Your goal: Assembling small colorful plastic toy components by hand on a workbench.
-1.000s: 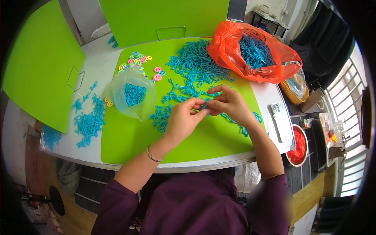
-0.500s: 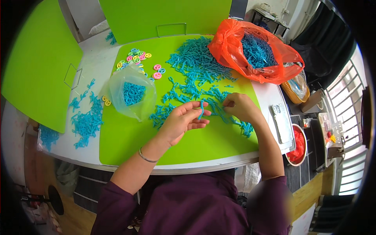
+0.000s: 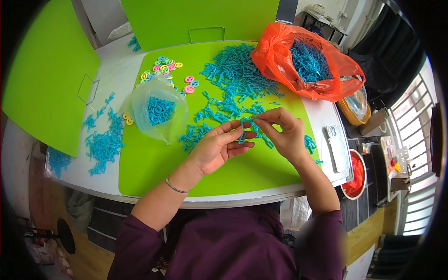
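One wide fisheye view, head-worn, looks steeply down and slightly forward over the hands (image 3: 210, 151), fairly near the counter (image 3: 116, 65), straight edges bowing toward its rim.

We face a white desk (image 3: 105, 182) with a bright green mat (image 3: 242, 175) covering most of its middle. Toward the far edge, we find a broad heap of turquoise plastic pieces (image 3: 240, 70), thinning toward the centre. At the far right corner sits an open red bag (image 3: 271, 51). On the mat's left half we have a translucent bag (image 3: 140, 114), with pastel discs (image 3: 165, 71) scattered behind it. A looser turquoise pile (image 3: 103, 148) lies near the left edge; a flat silvery rectangle (image 3: 337, 147) lies by the right edge.
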Available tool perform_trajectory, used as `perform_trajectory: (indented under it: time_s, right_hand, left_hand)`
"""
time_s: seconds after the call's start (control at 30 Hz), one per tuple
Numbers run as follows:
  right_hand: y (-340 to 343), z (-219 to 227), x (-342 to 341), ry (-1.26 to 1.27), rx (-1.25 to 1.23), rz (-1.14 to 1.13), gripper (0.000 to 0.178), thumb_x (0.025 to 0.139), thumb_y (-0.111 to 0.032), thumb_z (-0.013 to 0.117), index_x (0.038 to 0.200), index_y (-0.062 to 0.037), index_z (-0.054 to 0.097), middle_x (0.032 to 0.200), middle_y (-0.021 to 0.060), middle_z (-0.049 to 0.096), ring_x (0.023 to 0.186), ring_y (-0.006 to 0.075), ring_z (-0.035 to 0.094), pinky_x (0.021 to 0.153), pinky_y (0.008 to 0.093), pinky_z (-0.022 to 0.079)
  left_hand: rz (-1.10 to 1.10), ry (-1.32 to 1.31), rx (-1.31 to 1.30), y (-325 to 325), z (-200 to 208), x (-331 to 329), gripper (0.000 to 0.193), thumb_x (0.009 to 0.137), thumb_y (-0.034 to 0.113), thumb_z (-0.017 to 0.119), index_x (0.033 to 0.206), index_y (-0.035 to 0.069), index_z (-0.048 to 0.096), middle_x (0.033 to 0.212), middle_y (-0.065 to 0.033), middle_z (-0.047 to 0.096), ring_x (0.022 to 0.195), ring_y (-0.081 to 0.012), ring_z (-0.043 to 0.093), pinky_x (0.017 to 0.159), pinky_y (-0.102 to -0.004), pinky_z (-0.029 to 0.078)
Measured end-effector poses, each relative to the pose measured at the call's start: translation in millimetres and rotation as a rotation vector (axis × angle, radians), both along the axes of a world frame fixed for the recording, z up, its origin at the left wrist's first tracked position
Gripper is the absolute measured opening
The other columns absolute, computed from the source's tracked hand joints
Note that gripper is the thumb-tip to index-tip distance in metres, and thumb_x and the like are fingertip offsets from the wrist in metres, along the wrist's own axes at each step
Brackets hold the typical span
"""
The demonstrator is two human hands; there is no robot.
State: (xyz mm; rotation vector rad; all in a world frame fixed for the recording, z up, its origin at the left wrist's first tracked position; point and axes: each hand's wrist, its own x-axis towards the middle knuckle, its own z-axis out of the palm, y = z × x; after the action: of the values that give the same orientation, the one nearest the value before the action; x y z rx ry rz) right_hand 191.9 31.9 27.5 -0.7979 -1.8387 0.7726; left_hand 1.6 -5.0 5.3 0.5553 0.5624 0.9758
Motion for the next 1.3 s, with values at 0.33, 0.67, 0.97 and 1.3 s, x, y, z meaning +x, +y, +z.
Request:
perform_trajectory:
  time_s: [0.33, 0.67, 0.97, 1.3]
  right_hand:
    - [-1, 1, -4, -0.162, 0.486, -0.025, 0.014, 0.073, 0.007, 0.067, 0.083, 0.0005, 0.061, 0.084, 0.0114, 0.068, 0.076, 0.0184, 0.067, 0.066, 0.0265, 0.053]
    - [-6, -9, -9, -0.006, 0.071, 0.005, 0.010, 0.077, 0.001, 0.067, 0.081, 0.0009, 0.059, 0.077, 0.0098, 0.066, 0.071, 0.0156, 0.065, 0.063, 0.0259, 0.052]
    - [-3, -18, -11, 0.017, -0.016, 0.036, 0.012, 0.078, -0.001, 0.067, 0.083, -0.0005, 0.057, 0.077, 0.0102, 0.064, 0.068, 0.0170, 0.064, 0.062, 0.0267, 0.050]
    - [42, -10, 20, -0.404, 0.075, -0.264, 0.018, 0.083, -0.007, 0.058, 0.100, -0.0024, 0.064, 0.087, 0.0166, 0.064, 0.074, 0.0244, 0.064, 0.066, 0.0330, 0.049]
  left_hand:
    - [0.047, -0.087, -0.011, -4, 1, 1, 0.023, 0.092, 0.013, 0.051, 0.114, 0.010, 0.052, 0.106, -0.0123, 0.062, 0.092, -0.0230, 0.063, 0.075, -0.0287, 0.054]
    - [0.265, 0.460, 0.409, -3, -4, 5, 0.025, 0.091, 0.013, 0.053, 0.114, 0.003, 0.058, 0.093, -0.0072, 0.065, 0.080, -0.0128, 0.062, 0.071, -0.0247, 0.052]
    - [0.360, 0.647, 0.502, -5, -2, 9, 0.026, 0.089, 0.018, 0.058, 0.105, -0.002, 0.061, 0.079, -0.0047, 0.065, 0.071, -0.0085, 0.061, 0.062, -0.0214, 0.050]
    - [0.421, 0.294, 0.240, 1, 11, -6, 0.017, 0.088, 0.018, 0.060, 0.096, 0.004, 0.057, 0.092, -0.0066, 0.064, 0.077, -0.0160, 0.065, 0.063, -0.0231, 0.053]
